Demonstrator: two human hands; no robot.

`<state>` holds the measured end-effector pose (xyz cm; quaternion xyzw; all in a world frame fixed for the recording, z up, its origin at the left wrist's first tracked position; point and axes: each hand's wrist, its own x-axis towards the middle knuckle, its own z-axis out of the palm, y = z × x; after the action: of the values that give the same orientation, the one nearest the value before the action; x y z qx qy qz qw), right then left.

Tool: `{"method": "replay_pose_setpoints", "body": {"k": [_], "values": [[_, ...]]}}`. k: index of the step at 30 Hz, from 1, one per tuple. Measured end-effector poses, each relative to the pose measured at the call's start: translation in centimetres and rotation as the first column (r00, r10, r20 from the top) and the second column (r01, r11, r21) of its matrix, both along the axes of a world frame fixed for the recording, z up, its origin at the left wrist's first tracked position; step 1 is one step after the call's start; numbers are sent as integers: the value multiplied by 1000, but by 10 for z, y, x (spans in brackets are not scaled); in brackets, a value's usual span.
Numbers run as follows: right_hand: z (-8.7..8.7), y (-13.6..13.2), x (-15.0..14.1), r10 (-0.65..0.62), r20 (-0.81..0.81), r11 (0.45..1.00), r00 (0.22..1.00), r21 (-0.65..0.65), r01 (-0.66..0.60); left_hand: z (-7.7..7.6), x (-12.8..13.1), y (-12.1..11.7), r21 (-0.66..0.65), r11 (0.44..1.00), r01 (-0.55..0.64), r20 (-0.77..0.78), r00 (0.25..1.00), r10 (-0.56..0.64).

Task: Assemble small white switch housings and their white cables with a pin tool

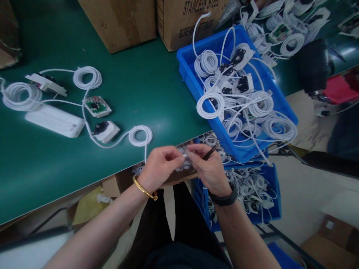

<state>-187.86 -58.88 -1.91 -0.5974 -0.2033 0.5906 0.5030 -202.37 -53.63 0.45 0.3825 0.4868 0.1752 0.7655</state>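
Observation:
At the table's front edge, my left hand (159, 164), with a gold bangle at the wrist, is closed on a small, clear and whitish plastic piece (184, 157). The same piece is pinched from the other side by my right hand (210, 170), which has a dark band at the wrist. A thin black tool (209, 152), pointed at its end, lies in the right hand too. Blur and fingers hide the piece's exact kind. Just beyond the left hand, a coil of white cable (140, 135) rests on the table, joined to a white plug housing (106, 131).
On the green table (146, 97) lie a green circuit board (97, 106) and a white box-shaped case (54, 120). A blue bin (193, 80) of coiled cables overhangs the front edge; another blue bin (276, 194) stands below. Cardboard boxes (123, 26) are at the back.

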Motion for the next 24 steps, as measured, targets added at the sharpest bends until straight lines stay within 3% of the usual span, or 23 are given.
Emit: {"method": "replay_pose_setpoints", "body": {"k": [10,18,24], "values": [[4,3,7,-1,-62,998,998,-55,-3,-4,7,-3,210,975,68,-124,991,-42],[-5,-3,8,3,112,1000,994,8,-3,-10,15,-10,317,945,80,-262,965,6],[2,-2,5,-21,171,998,985,56,12,-5,19,-16,424,895,138,-364,931,29]]}}
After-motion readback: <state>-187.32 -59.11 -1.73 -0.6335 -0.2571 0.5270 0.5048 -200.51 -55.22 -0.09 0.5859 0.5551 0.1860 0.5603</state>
